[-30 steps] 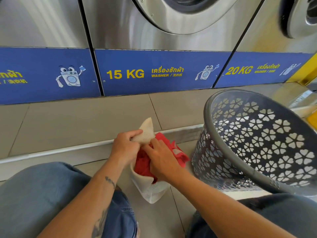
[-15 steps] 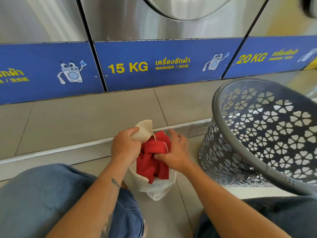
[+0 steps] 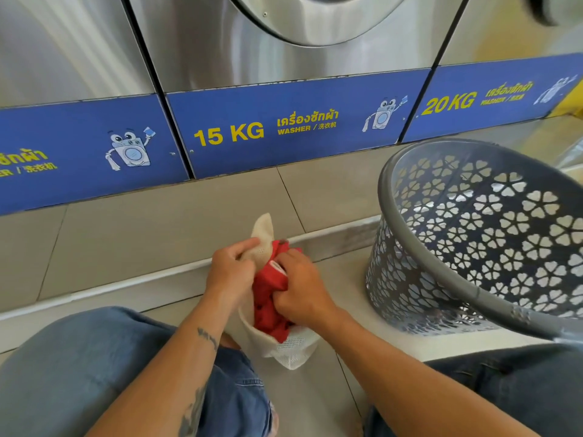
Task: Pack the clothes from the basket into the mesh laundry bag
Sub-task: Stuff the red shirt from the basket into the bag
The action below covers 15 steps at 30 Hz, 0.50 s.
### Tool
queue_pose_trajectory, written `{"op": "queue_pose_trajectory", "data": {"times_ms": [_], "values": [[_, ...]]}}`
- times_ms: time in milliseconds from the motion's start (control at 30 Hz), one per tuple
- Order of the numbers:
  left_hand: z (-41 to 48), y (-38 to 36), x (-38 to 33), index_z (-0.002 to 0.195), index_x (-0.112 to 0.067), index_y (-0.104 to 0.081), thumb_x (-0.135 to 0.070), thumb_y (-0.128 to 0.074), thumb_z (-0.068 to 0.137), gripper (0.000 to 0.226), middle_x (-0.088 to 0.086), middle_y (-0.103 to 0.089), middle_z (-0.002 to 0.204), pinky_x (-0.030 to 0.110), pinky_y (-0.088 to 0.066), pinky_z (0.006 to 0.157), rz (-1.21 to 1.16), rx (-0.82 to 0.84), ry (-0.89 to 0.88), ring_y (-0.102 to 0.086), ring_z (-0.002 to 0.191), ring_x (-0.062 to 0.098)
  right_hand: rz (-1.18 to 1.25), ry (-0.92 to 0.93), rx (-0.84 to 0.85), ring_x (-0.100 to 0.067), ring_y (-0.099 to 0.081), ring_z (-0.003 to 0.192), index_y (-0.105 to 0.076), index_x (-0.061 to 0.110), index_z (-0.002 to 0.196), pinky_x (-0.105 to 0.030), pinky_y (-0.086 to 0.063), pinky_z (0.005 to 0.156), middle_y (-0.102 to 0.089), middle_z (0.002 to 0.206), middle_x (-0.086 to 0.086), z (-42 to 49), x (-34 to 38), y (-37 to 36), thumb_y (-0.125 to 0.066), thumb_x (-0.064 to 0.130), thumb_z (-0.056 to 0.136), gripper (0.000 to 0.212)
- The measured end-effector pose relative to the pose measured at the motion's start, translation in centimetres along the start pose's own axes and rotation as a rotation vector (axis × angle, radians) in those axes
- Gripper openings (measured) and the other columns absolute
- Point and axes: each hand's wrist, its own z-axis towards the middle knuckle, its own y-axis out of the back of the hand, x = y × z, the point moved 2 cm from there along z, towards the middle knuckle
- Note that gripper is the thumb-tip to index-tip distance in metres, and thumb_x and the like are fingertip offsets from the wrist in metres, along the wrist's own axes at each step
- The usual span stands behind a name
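Fingers of the right hand are curled tight into the red cloth, bunching it just below the middle of the frame. Those of the left hand pinch the cream rim of the mesh bag between thumb and forefinger, lifting one edge so that a flap stands up above the knuckles. Neither hand is slack: one clenches fabric, the other grips the bag's mouth.

Most of the cloth already sits inside the bag, which rests on the tiled floor between the person's knees; a fold of red still rises above the opening near the right thumb.

To do this well, I would judge, the left hand should hold the mouth wide and taut while the right pushes the cloth down in short stuffing strokes, tucking the loose fold under the rim before letting go. Pulling the rim too hard may tip the bag over.

At the right of the frame the grey basket stands tilted, just beside the bag; no clothes show through its pierced wall. Behind, across the upper half, runs a row of washers.
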Motion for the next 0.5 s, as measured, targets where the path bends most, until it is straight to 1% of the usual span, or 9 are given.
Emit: {"op": "queue_pose_trajectory", "data": {"times_ms": [67, 100, 167, 200, 267, 333, 400, 467, 500], "values": [[0.1, 0.3, 0.1, 0.119, -0.026, -0.07, 0.005, -0.048, 0.082, 0.053, -0.004, -0.062, 0.122, 0.037, -0.049, 0.099, -0.066, 0.007, 0.021, -0.059, 0.109, 0.015, 0.084, 0.005, 0.121, -0.02, -0.057, 0.096, -0.059, 0.016, 0.1, -0.029, -0.046, 0.078, -0.063, 0.103, -0.002, -0.6, 0.3, -1.3, -0.063, 0.007, 0.069, 0.033], [0.0, 0.4, 0.2, 0.117, -0.028, -0.07, 0.007, -0.048, 0.081, 0.055, -0.004, -0.062, 0.122, 0.037, -0.049, 0.099, -0.077, 0.043, 0.026, -0.059, 0.108, 0.015, 0.106, -0.005, 0.18, -0.02, -0.059, 0.099, -0.06, 0.015, 0.105, -0.032, -0.049, 0.082, -0.065, 0.106, -0.002, -1.0, -0.2, -1.8, -0.064, 0.005, 0.07, 0.036], [-0.3, 0.2, 0.6, 0.113, -0.03, -0.072, 0.011, -0.048, 0.081, 0.057, -0.001, -0.063, 0.123, 0.035, -0.051, 0.097, -0.073, 0.123, 0.027, -0.06, 0.107, 0.015, 0.065, -0.042, 0.292, -0.019, -0.063, 0.105, -0.061, 0.019, 0.112, -0.038, -0.054, 0.09, -0.067, 0.112, 0.002, -1.7, -2.0, -3.1, -0.065, 0.008, 0.072, 0.042], [-0.5, 0.2, 0.7, 0.111, -0.03, -0.072, 0.013, -0.048, 0.082, 0.057, 0.0, -0.063, 0.121, 0.034, -0.052, 0.094, -0.074, 0.138, 0.028, -0.061, 0.106, 0.015, 0.047, -0.074, 0.332, -0.018, -0.063, 0.107, -0.062, 0.022, 0.115, -0.039, -0.055, 0.093, -0.068, 0.114, 0.004, -1.8, -2.7, -3.4, -0.066, 0.009, 0.073, 0.043], [-0.3, 0.6, 0.9, 0.111, -0.028, -0.072, 0.013, -0.049, 0.083, 0.055, -0.001, -0.064, 0.118, 0.033, -0.053, 0.092, -0.089, 0.114, 0.048, -0.062, 0.103, 0.013, 0.069, -0.13, 0.361, -0.017, -0.063, 0.111, -0.063, 0.027, 0.118, -0.039, -0.054, 0.097, -0.068, 0.118, 0.007, -1.4, -3.6, -3.6, -0.067, 0.012, 0.075, 0.046], [0.2, 1.1, 1.3, 0.109, -0.029, -0.073, 0.012, -0.048, 0.083, 0.054, -0.002, -0.065, 0.118, 0.036, -0.052, 0.096, -0.103, 0.069, 0.057, -0.061, 0.106, 0.013, 0.076, -0.188, 0.349, -0.017, -0.061, 0.115, -0.062, 0.029, 0.121, -0.038, -0.051, 0.101, -0.067, 0.122, 0.008, -0.7, -4.0, -3.6, -0.067, 0.016, 0.078, 0.046], [0.5, 1.4, 1.5, 0.107, -0.031, -0.074, 0.01, -0.047, 0.083, 0.054, -0.004, -0.065, 0.12, 0.038, -0.049, 0.1, -0.084, 0.031, 0.056, -0.06, 0.112, 0.015, 0.034, -0.227, 0.384, -0.02, -0.059, 0.118, -0.059, 0.027, 0.125, -0.037, -0.048, 0.104, -0.064, 0.127, 0.005, -0.1, -4.5, -3.6, -0.064, 0.022, 0.079, 0.047], [0.4, 1.3, 1.6, 0.111, -0.031, -0.072, 0.007, -0.044, 0.085, 0.053, -0.006, -0.063, 0.124, 0.033, -0.047, 0.101, -0.017, 0.017, 0.035, -0.056, 0.114, 0.013, -0.077, -0.258, 0.417, -0.025, -0.056, 0.124, -0.055, 0.025, 0.132, -0.042, -0.045, 0.107, -0.061, 0.133, 0.0, 0.5, -4.7, -3.6, -0.058, 0.033, 0.073, 0.059], [0.3, 1.0, 1.6, 0.114, -0.03, -0.071, 0.005, -0.043, 0.087, 0.052, -0.006, -0.061, 0.126, 0.027, -0.045, 0.097, 0.023, 0.024, 0.015, -0.054, 0.111, 0.01, -0.136, -0.267, 0.436, -0.028, -0.052, 0.129, -0.05, 0.023, 0.137, -0.044, -0.044, 0.109, -0.058, 0.138, -0.003, 0.8, -4.8, -3.7, -0.055, 0.037, 0.07, 0.069]]}}
